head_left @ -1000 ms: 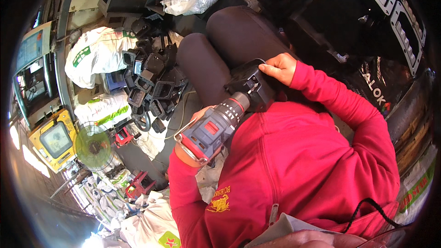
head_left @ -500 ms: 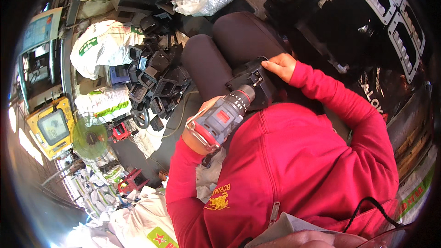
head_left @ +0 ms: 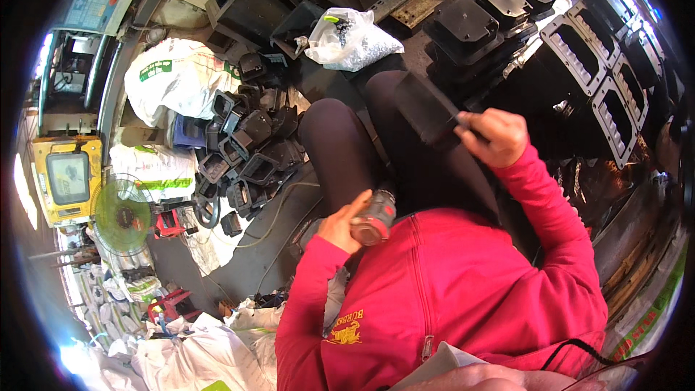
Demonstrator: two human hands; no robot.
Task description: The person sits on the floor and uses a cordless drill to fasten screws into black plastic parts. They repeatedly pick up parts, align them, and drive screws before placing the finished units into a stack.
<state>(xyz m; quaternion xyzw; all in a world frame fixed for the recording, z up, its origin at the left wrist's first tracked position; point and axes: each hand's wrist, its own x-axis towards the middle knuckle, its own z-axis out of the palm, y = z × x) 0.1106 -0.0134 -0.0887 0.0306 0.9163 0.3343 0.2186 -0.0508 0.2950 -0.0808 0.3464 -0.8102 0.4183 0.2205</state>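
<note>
In a plastic bag [head_left: 327,51] lie silvery bits [head_left: 376,46]; left hand [head_left: 339,229] grips a drill [head_left: 375,219], right hand [head_left: 499,136] a black part [head_left: 427,108].

The left head-worn fisheye looked steeply down from close above the red jacket [head_left: 478,289] at lower centre, faced outward past the knees [head_left: 327,122] at upper centre, and bent edges rimward.

The grey-and-red cordless power drill [head_left: 375,217] is coming away from the black rectangular part [head_left: 427,108].
The left hand [head_left: 339,230] is bringing it to the dark-trousered lap's [head_left: 333,134] near end; the right hand [head_left: 499,135] is lifting the part over the lap's right side.
</note>
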